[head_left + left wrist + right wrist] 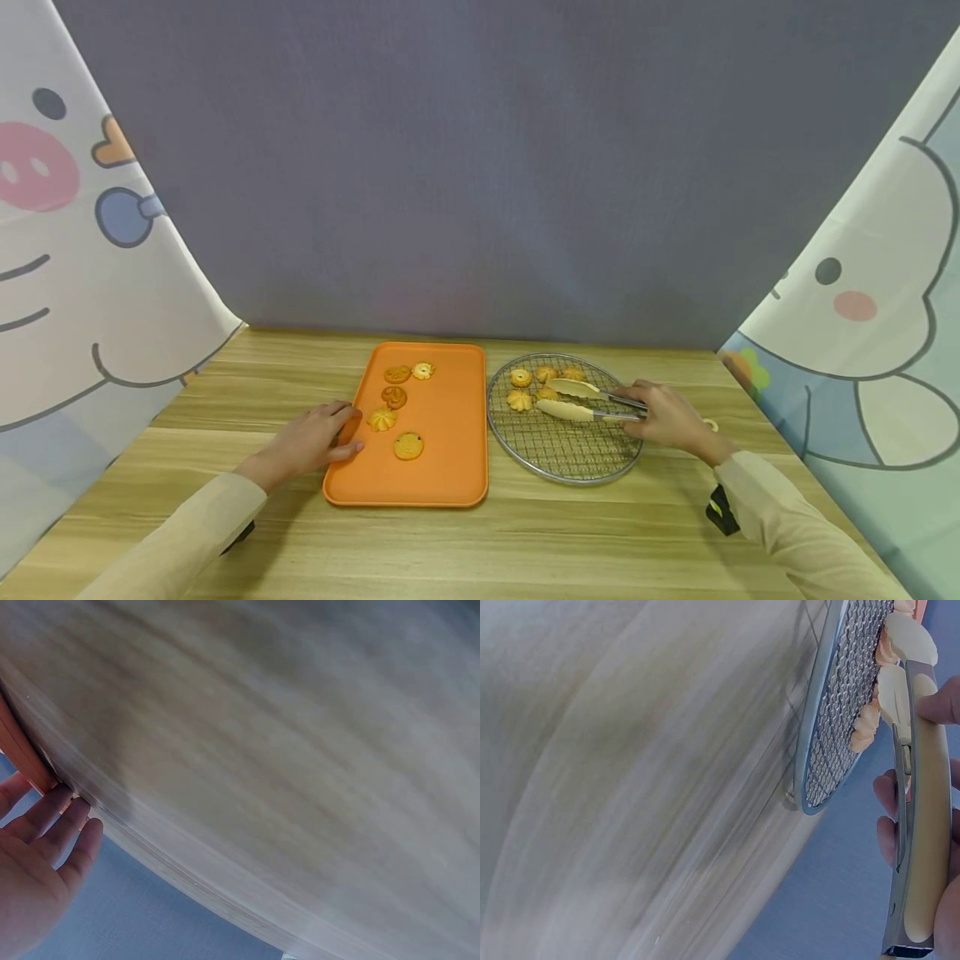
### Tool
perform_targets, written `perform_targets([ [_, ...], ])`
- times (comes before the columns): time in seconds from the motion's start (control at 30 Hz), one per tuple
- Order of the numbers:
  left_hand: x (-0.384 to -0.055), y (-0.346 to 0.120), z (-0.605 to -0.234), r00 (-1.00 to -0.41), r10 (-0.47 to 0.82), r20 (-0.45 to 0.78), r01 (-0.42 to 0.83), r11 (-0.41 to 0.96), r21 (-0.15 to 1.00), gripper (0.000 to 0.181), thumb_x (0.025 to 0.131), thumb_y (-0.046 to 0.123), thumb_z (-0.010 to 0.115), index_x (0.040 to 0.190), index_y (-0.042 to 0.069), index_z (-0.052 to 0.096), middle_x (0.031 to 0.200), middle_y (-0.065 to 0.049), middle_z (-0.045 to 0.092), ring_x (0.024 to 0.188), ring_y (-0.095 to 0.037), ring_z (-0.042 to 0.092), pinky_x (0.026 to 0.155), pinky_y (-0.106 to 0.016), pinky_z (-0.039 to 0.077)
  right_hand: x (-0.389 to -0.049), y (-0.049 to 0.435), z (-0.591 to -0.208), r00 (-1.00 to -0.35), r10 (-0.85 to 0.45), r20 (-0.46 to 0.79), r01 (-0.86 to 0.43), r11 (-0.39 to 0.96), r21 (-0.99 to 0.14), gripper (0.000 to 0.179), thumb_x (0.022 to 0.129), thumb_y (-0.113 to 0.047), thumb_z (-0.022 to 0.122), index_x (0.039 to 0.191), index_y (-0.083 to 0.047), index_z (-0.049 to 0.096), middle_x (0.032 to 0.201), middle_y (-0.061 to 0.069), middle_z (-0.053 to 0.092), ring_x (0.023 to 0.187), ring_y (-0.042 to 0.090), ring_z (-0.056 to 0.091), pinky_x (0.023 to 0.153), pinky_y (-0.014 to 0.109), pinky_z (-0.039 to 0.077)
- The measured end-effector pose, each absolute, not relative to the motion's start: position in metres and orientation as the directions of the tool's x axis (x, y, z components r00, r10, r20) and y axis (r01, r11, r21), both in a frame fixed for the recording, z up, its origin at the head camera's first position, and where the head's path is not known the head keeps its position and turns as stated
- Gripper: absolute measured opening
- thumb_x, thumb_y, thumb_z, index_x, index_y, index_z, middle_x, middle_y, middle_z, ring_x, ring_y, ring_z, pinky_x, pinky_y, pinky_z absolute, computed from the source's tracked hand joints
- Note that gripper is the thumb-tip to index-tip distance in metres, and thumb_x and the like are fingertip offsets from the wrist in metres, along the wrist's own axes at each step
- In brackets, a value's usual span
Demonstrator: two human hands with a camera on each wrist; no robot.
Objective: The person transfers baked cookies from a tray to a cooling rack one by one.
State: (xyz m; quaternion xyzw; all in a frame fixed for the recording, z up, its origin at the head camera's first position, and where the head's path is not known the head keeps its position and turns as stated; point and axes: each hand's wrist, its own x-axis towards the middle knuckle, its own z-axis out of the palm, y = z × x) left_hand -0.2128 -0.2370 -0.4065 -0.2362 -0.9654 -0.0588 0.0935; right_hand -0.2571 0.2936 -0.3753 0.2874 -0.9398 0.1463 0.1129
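Note:
My left hand point(311, 442) rests at the left rim of the orange tray point(453, 417), fingertips touching the edge. In the left wrist view its fingers point(64, 814) are mostly straight beside the rim; the thumb is out of sight there. On the tray lie several cookies, among them a round one point(408, 447) and a flower-shaped one point(382, 419). My right hand point(667, 421) grips metal tongs point(573, 412) with cream tips and handle covers. The spread tips stand over the round wire rack point(577, 454), on either side of a ridged cookie point(548, 393); contact cannot be made out.
More cookies sit on the rack's far left part, including a ring-shaped one point(520, 377) and a swirled one point(519, 401). Tray and rack stand side by side on the wooden table point(570, 542). A grey backdrop point(480, 167) rises behind, with cartoon-printed cloth point(847, 367) at both sides.

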Motion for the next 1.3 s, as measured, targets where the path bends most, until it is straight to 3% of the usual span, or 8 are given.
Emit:
perform_targets([
  [0.4, -0.213, -0.238, -0.407, -0.870, 0.447, 0.209, 0.469, 0.881, 0.067, 0.050, 0.083, 0.039, 0.064, 0.115, 0.001, 0.058, 0.118, -0.020, 0.057, 0.103, -0.040, 0.057, 0.086, -0.054, 0.045, -0.254, 0.285, -0.365, -0.823, -0.491, 0.286, -0.556, 0.800, -0.227, 0.047, 0.070, -0.015, 0.073, 0.115, -0.005, 0.063, 0.089, 0.006, 0.062, 0.047, -0.001, 0.031, 0.041, 0.018, 0.027],
  [0.63, -0.213, -0.238, -0.407, -0.874, 0.443, 0.198, 0.464, 0.883, 0.073, 0.051, 0.083, 0.040, 0.063, 0.116, 0.001, 0.058, 0.118, -0.020, 0.057, 0.104, -0.040, 0.056, 0.087, -0.055, 0.044, -0.252, 0.271, -0.360, -0.776, -0.548, 0.312, -0.615, 0.766, -0.186, 0.044, 0.070, -0.015, 0.074, 0.112, -0.006, 0.064, 0.090, 0.006, 0.062, 0.047, -0.004, 0.032, 0.041, 0.017, 0.029],
  [0.97, -0.214, -0.238, -0.406, -0.884, 0.433, 0.177, 0.451, 0.889, 0.076, 0.052, 0.084, 0.042, 0.061, 0.118, 0.002, 0.057, 0.121, -0.020, 0.055, 0.107, -0.040, 0.055, 0.088, -0.055, 0.043, -0.246, 0.247, -0.357, -0.751, -0.595, 0.287, -0.657, 0.719, -0.229, 0.046, 0.072, -0.016, 0.071, 0.117, -0.007, 0.062, 0.109, 0.015, 0.063, 0.041, -0.007, 0.033, 0.040, 0.016, 0.032],
  [1.13, -0.213, -0.237, -0.404, -0.885, 0.432, 0.175, 0.450, 0.889, 0.079, 0.052, 0.084, 0.041, 0.061, 0.118, 0.003, 0.057, 0.120, -0.019, 0.056, 0.106, -0.040, 0.055, 0.088, -0.055, 0.044, -0.244, 0.233, -0.356, -0.728, -0.627, 0.278, -0.685, 0.689, -0.238, 0.047, 0.071, -0.014, 0.070, 0.116, -0.005, 0.062, 0.110, 0.015, 0.061, 0.045, -0.005, 0.037, 0.042, 0.016, 0.035],
  [1.3, -0.212, -0.237, -0.403, -0.885, 0.432, 0.176, 0.450, 0.890, 0.076, 0.052, 0.084, 0.041, 0.061, 0.118, 0.002, 0.057, 0.120, -0.020, 0.056, 0.106, -0.040, 0.055, 0.088, -0.055, 0.044, -0.242, 0.218, -0.355, -0.709, -0.648, 0.278, -0.701, 0.690, -0.179, 0.047, 0.071, -0.018, 0.071, 0.117, -0.011, 0.063, 0.110, 0.012, 0.063, 0.056, 0.001, 0.047, 0.047, 0.020, 0.038],
])
